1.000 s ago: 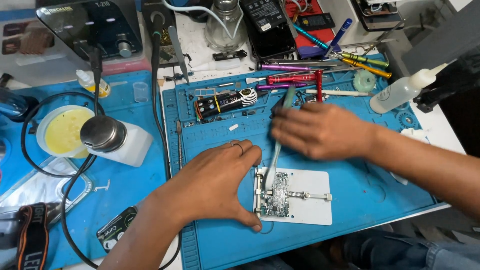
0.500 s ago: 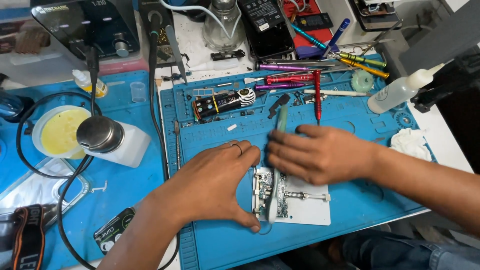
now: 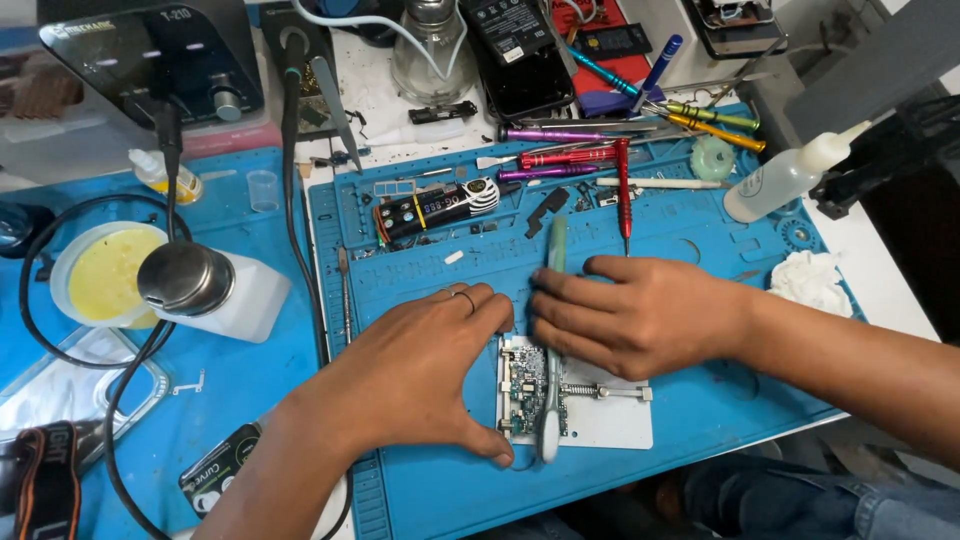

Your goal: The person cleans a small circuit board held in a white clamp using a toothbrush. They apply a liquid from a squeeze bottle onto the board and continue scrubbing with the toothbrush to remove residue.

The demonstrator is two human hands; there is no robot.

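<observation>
— What is being worked on?
— A pale green brush [image 3: 551, 330], slim and smooth, is being laid lengthwise over a green circuit board [image 3: 528, 388] clamped on a white holder [image 3: 610, 415], its long axis running near to far.

— And the hands?
— The brush is being gripped by the closed right hand [image 3: 640, 312]; the holder's edge is being braced by the spread left hand [image 3: 415, 375] on the blue mat [image 3: 700, 400], nothing grasped.

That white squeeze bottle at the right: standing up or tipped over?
Tipped over. The bottle lies on its side at the mat's far right corner, nozzle pointing up-right toward the black stand.
</observation>
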